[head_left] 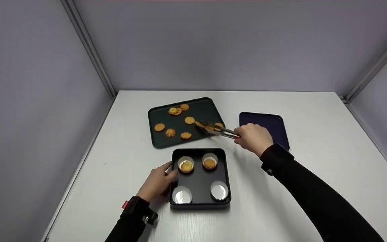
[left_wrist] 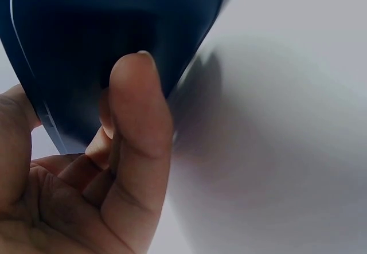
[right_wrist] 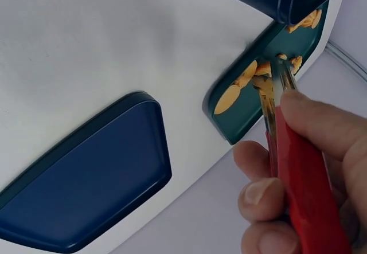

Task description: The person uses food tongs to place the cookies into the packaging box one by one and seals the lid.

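Red-handled tongs (right_wrist: 302, 171), right hand (head_left: 255, 138) curled round them; left hand (head_left: 157, 182) gripping dark pan (head_left: 198, 181)

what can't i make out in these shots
Tongs, whether their tips grip anything: head view, too small and blurred.
Blue tray, lower left part: head view, hidden by the right hand.
Box, the rest of it: left wrist view, cut off by the top edge.
Red tag, any lettering: head view, too small.
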`<state>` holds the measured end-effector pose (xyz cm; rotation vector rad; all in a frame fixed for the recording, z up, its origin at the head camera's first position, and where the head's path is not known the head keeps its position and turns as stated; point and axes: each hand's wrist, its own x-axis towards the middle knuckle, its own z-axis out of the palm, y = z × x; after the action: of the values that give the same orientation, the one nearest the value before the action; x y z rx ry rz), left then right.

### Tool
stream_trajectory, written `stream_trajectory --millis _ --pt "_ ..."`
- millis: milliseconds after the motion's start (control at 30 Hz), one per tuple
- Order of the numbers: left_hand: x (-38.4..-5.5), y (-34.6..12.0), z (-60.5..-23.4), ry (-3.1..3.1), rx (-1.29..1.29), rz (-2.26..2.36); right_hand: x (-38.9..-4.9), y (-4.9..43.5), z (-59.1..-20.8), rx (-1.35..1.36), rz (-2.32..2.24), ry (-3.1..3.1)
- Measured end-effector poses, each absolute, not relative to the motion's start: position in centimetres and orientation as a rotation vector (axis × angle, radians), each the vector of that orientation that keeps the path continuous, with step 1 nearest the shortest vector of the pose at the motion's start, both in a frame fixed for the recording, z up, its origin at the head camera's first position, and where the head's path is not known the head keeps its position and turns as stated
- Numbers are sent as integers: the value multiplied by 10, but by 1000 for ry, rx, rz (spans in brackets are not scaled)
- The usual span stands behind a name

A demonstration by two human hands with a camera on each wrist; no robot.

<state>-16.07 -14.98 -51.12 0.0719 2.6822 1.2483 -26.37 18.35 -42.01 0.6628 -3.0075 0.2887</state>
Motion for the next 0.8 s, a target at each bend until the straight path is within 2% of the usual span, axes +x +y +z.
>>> stream_trajectory --millis 433,800 --pt "-161 -150 -511 2685 61 1235 -263 191 -428 681 275 -2909" --pt "-161 -150 -512 2689 72 1243 -249 211 -426 737 250 -2741"
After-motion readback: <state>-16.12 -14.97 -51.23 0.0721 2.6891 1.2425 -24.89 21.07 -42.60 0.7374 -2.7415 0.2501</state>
